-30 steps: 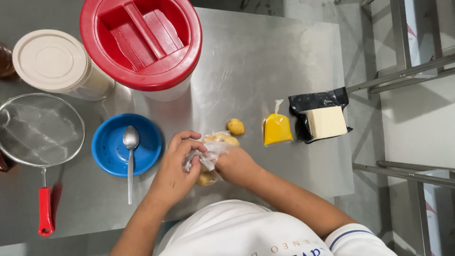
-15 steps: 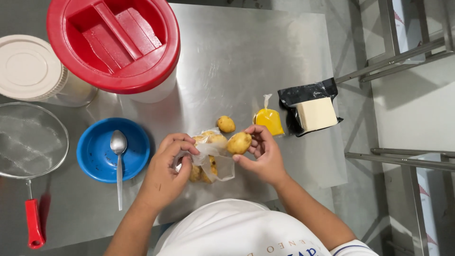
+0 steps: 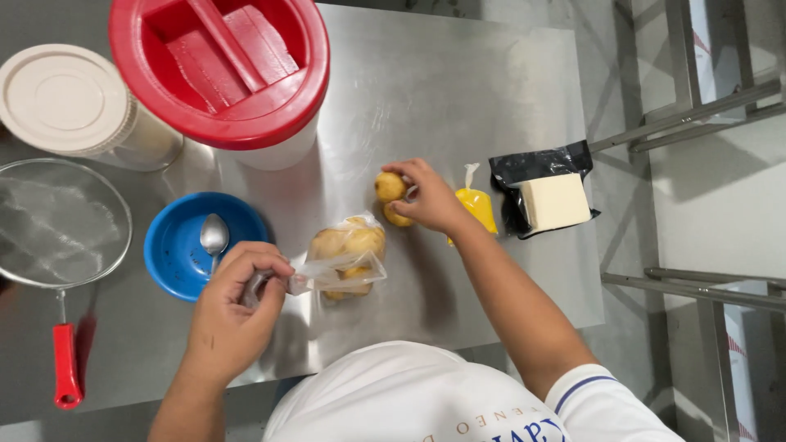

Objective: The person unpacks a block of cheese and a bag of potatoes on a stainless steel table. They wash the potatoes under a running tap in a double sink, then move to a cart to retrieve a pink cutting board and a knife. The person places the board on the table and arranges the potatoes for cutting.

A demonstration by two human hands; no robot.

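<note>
So the right hand (image 3: 430,196) has moved out of the clear plastic bag (image 3: 344,262) since half a second ago and is now setting a second small potato (image 3: 399,218) on the steel desk (image 3: 458,98) beside the first potato (image 3: 390,186). The left hand (image 3: 233,315) is still pinching the bag's mouth, with a few potatoes left inside.

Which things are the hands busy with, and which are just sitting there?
In use:
- clear bag of potatoes, its mouth pinched by the left hand
- two loose potatoes, under the right hand

Lying about:
- blue bowl with spoon
- sieve
- red-lidded tub
- yellow pouch
- butter block
</note>
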